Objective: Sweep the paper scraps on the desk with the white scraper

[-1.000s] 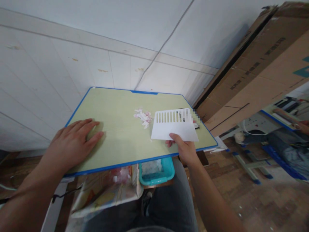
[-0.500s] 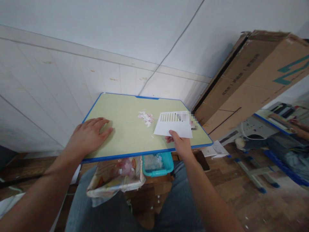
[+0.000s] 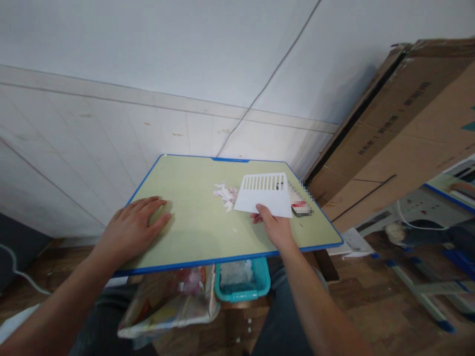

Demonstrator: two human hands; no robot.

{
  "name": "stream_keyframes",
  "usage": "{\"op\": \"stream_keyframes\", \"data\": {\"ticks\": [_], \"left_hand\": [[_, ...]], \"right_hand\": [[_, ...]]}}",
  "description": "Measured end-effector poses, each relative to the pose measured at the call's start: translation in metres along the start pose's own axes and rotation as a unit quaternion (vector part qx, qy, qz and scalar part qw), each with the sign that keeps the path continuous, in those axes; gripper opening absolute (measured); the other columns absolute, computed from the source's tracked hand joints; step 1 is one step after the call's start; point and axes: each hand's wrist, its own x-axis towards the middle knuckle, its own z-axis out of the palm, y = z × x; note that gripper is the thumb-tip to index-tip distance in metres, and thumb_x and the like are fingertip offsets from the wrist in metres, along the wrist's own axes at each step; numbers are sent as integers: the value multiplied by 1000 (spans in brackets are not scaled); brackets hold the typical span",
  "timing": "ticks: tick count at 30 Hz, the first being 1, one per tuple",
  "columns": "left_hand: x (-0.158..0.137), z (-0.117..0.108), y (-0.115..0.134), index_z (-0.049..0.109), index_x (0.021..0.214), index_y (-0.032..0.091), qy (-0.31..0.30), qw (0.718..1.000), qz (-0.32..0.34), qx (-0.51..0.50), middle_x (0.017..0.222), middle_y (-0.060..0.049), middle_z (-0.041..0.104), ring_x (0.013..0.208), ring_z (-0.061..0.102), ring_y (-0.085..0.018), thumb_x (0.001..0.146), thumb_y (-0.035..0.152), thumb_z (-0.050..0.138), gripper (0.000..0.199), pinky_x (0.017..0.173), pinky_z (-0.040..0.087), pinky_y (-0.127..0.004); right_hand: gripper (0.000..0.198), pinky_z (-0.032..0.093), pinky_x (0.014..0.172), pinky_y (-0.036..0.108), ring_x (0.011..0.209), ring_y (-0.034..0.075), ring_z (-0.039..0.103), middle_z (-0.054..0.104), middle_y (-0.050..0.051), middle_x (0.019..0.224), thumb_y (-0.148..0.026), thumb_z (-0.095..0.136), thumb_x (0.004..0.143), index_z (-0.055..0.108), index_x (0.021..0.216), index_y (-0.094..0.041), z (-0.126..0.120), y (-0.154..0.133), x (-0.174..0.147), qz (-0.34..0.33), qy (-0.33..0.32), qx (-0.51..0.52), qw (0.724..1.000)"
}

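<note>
My right hand [image 3: 273,225] grips the near edge of a white sheet of paper [image 3: 256,201], thumb on top and fingers underneath. A row of several narrow slots is cut along the sheet's far side. On the left part of the pale green tabletop [image 3: 193,227], my left hand [image 3: 135,225] rests with its fingers spread, holding nothing. A small heap of white and pinkish paper scraps [image 3: 225,195] lies just left of the sheet. Beyond the sheet's right edge sits a small item with red on it [image 3: 300,205], partly blurred out.
Below the table's near edge are a cloth-lined basket [image 3: 170,316] and a turquoise plastic basket [image 3: 243,295] with whitish contents. A tall cardboard box [image 3: 374,143] leans at the right. The white wall [image 3: 178,133] rises behind the table, with a grey cable [image 3: 269,81] running down it.
The camera view has shifted, so the table sits lower in the picture. The slotted sheet has moved slightly left, nearer the scraps, uncovering more of the small item. My left hand stays on the table.
</note>
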Motion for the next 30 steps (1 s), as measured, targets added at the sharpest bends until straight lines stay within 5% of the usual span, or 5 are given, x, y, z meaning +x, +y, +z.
{"op": "stream_keyframes", "data": {"ticks": [6,10,14,20,30], "left_hand": [[51,-22,1,87,143,25,-82,994,-53,56,155,-16,84,149,75,-46,106,70,43,74,132,58,-65],[120,-28,24,81,155,19,-32,998,-46,37,169,-20,75,158,68,-49,112,59,42,70,132,56,-71],[159,-10,45,81,152,19,-5,999,-26,-30,170,-19,74,164,64,-42,114,53,48,61,140,50,-59],[154,14,41,81,148,25,6,998,39,-48,163,-13,77,162,63,-42,110,52,54,54,143,45,-60],[148,12,48,83,148,15,-8,997,67,-26,160,-19,78,154,67,-43,108,53,45,67,139,50,-58]], "right_hand": [[42,69,84,47,71,31,80,84,8,72,-62,78,97,78,71,-29,3,-3,1,13,-44,-39,998],[40,66,97,46,79,31,81,84,5,74,-50,76,103,78,69,-30,-10,-13,-13,7,-16,-64,998],[42,65,97,43,85,32,82,85,6,77,-40,78,102,77,62,-29,-22,-26,-34,38,-13,-84,996],[40,66,83,41,74,28,77,82,5,74,-46,78,108,80,73,-28,-20,-27,-34,33,19,-72,997],[38,66,86,42,74,29,75,80,5,72,-41,77,106,77,70,-29,-8,-26,-27,17,13,-93,995]]}}
